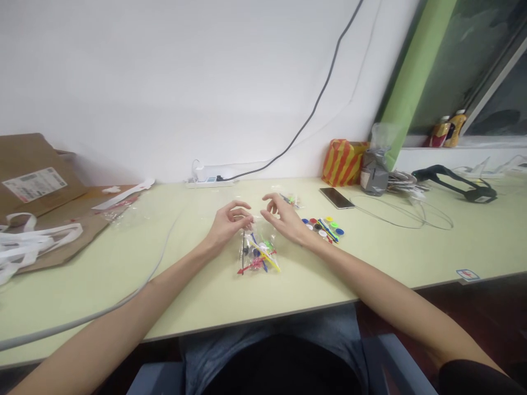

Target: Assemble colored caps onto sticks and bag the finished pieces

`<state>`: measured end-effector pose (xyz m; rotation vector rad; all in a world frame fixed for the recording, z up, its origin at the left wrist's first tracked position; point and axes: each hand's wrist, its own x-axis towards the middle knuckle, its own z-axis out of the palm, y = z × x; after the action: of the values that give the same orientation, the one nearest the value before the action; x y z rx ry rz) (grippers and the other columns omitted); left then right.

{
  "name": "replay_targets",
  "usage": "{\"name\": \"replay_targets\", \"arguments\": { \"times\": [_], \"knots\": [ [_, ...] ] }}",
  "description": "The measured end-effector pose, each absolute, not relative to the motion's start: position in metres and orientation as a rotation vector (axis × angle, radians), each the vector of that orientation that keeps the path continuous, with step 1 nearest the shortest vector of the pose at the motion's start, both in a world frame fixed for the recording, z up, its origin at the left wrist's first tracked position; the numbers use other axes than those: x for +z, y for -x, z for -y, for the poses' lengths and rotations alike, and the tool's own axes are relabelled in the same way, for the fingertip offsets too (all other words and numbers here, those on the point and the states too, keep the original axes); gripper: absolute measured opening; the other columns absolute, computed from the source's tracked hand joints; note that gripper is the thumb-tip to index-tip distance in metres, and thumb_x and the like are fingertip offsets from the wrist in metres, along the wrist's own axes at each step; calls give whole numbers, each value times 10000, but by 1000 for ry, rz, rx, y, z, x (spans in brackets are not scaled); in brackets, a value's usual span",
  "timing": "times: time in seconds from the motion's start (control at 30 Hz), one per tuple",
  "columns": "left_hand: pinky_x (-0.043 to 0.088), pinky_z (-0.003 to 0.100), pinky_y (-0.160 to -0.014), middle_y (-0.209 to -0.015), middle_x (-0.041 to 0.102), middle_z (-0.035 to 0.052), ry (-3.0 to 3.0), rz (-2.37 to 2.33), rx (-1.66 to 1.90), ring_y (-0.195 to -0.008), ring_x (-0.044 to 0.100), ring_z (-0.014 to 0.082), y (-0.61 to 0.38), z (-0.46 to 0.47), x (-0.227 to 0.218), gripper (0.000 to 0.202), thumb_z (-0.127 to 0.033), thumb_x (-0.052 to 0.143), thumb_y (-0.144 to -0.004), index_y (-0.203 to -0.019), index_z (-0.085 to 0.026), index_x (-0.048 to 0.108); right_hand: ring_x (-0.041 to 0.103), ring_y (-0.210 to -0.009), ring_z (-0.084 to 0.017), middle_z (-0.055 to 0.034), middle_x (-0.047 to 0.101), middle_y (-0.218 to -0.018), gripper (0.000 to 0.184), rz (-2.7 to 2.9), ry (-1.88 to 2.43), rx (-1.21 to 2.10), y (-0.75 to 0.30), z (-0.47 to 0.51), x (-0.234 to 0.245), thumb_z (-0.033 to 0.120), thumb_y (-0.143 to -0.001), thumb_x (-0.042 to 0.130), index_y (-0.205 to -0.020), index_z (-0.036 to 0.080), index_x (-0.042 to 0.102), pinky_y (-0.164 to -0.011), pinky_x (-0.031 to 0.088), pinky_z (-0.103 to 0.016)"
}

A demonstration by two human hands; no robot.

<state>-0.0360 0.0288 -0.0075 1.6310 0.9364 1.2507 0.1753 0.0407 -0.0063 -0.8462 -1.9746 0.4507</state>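
A small clear plastic bag [258,253] full of colourful little plastic parts hangs just above the pale green table [206,285]. My left hand [228,222] pinches its top edge with thumb and fingers. My right hand [284,218] hovers at the bag's other top corner with fingers curled and slightly apart; whether it touches the plastic is unclear. To the right of that hand lies a loose heap of coloured round pieces and sticks [323,226]. A second small clear bag [288,198] lies just beyond my right hand.
A phone [336,197] lies at the back right, next to a striped orange bag [343,162] and a grey pouch [374,171]. A power strip [208,180] sits by the wall. Brown cardboard [45,186] and white straps [28,241] fill the left. A grey cable [123,296] crosses the table.
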Motion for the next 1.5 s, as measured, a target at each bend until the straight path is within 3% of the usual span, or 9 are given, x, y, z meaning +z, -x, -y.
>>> {"name": "replay_targets", "arguments": {
  "times": [0.07,0.13,0.23,0.4,0.53,0.77,0.93,1.1,1.5],
  "knots": [
    [562,330,-677,-786,717,34,-1645,-932,1240,-662,694,193,33,-26,-5,484,-432,854,-716,-1061,-191,616,597,-889,-180,-38,676,-929,274,2003,834,529,-175,-43,-6,388,-951,605,-1139,192,642,-779,431,-282],
    [560,329,-675,-789,719,38,-1656,-926,1239,-658,694,194,31,-24,-3,506,-435,859,-712,-1082,-188,618,600,-817,-167,-35,688,-850,272,2045,815,643,-174,-44,-4,427,-951,599,-934,171,690,-732,428,-271],
    [555,321,-679,-795,720,39,-1689,-904,1239,-665,695,190,30,-23,-1,498,-419,856,-726,-1089,-187,606,581,-704,-146,-21,671,-730,338,2050,793,782,-173,-44,0,450,-928,625,-776,152,676,-672,422,-260],
    [553,328,-705,-774,726,24,-1721,-879,1194,-649,690,185,31,-21,-2,464,-430,847,-745,-1023,-207,550,608,-699,-147,-26,684,-731,289,2035,747,845,-170,-39,2,414,-916,642,-785,157,661,-673,449,-256],
    [539,320,-699,-742,747,53,-1797,-943,1060,-683,708,214,34,-23,-4,420,-482,788,-802,-1061,-185,642,641,-703,-153,-41,719,-777,249,2040,701,889,-170,-36,0,383,-941,612,-819,168,636,-691,477,-266],
    [538,307,-700,-749,752,80,-1900,-962,1026,-711,706,215,37,-25,-5,334,-498,733,-849,-836,-165,731,619,-628,-148,-14,677,-681,202,2055,739,859,-169,-36,-2,314,-942,620,-790,185,587,-626,447,-250],
    [520,313,-705,-694,728,54,-2039,-963,1049,-664,678,200,36,-23,-1,303,-474,699,-877,-820,-178,730,502,-540,-113,29,592,-581,181,2147,792,647,-168,-33,2,190,-938,581,-757,181,578,-575,336,-236],
    [513,305,-730,-667,709,33,-2124,-991,1008,-668,666,190,36,-23,-1,245,-402,676,-888,-783,-184,718,491,-572,-123,19,592,-598,160,2230,877,531,-169,-30,4,104,-908,557,-774,177,607,-587,287,-248],
    [431,258,-606,-654,649,6,-2297,-1277,986,-629,602,163,23,-14,-3,159,-262,547,-852,-739,-181,623,490,-614,-154,-24,643,-695,161,2394,1117,141,-165,-29,1,167,-899,493,-903,184,654,-592,233,-279]
  ]
}}
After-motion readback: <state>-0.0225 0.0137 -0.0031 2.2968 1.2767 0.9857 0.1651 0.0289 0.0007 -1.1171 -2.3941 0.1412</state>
